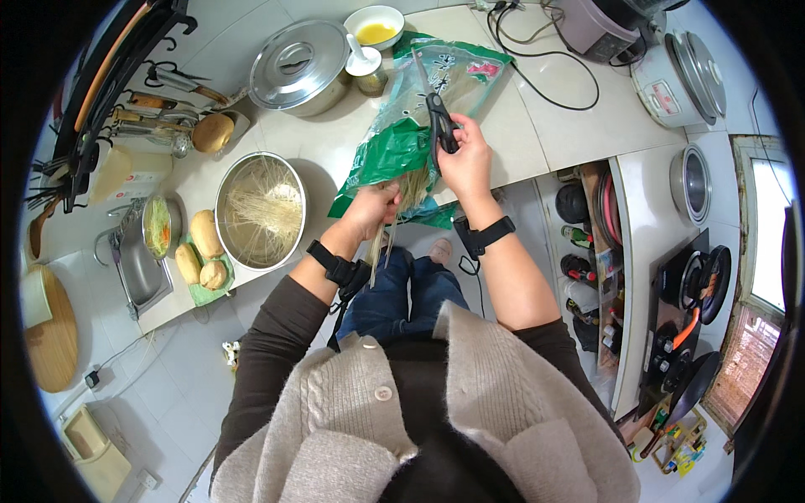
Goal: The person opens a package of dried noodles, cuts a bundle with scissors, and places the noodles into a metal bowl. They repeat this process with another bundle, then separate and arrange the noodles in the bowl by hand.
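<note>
My right hand (466, 156) grips a pair of scissors (438, 116) by the black handles, with the blades pointing away over a green and clear plastic bag (390, 154). At the bag's near end, my left hand (375, 207) is closed around a bundle of dried noodle strands (412, 188). Some strands hang below that hand past the counter's edge, while others run into the bag. To the left, a steel pot (305, 217) holds a heap of similar strands (267, 210).
A lidded steel pot (295, 66), a spice jar (370, 77) and a bowl of yellow liquid (375, 28) stand behind. Peeled potatoes (206, 234) and a bowl of shredded vegetables (157, 227) sit left beside the sink (143, 271). A black cord (566, 108) crosses the right counter.
</note>
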A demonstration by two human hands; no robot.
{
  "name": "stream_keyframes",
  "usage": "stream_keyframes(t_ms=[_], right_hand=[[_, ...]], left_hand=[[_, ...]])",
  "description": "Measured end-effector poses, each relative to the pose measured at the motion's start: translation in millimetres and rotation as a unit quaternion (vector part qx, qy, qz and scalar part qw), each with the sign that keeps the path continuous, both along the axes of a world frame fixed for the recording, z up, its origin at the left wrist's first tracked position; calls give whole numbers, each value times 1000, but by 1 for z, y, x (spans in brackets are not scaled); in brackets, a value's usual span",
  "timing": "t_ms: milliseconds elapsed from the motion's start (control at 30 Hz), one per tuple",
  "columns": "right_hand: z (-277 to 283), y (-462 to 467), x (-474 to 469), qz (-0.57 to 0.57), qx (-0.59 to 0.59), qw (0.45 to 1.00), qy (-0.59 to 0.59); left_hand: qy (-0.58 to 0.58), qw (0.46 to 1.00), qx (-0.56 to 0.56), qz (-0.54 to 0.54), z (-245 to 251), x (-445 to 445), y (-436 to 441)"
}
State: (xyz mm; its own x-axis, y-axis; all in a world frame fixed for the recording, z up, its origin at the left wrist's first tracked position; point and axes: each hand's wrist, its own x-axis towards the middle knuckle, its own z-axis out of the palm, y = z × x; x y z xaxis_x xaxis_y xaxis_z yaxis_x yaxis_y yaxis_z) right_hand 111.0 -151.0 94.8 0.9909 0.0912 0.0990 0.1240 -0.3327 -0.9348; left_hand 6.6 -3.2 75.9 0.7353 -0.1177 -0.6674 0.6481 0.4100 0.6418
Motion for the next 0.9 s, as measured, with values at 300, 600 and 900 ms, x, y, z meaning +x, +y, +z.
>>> stream_keyframes(t_ms=[300, 600, 900], right_hand=[[1, -1, 14, -4, 37, 999, 14], [-9, 19, 11, 58, 53, 995, 56], [-7, -30, -12, 91, 199, 971, 99]], left_hand=[[13, 999, -20, -30, 25, -67, 21], [17, 987, 162, -7, 4, -72, 10], [-286, 677, 662, -147, -54, 38, 0]])
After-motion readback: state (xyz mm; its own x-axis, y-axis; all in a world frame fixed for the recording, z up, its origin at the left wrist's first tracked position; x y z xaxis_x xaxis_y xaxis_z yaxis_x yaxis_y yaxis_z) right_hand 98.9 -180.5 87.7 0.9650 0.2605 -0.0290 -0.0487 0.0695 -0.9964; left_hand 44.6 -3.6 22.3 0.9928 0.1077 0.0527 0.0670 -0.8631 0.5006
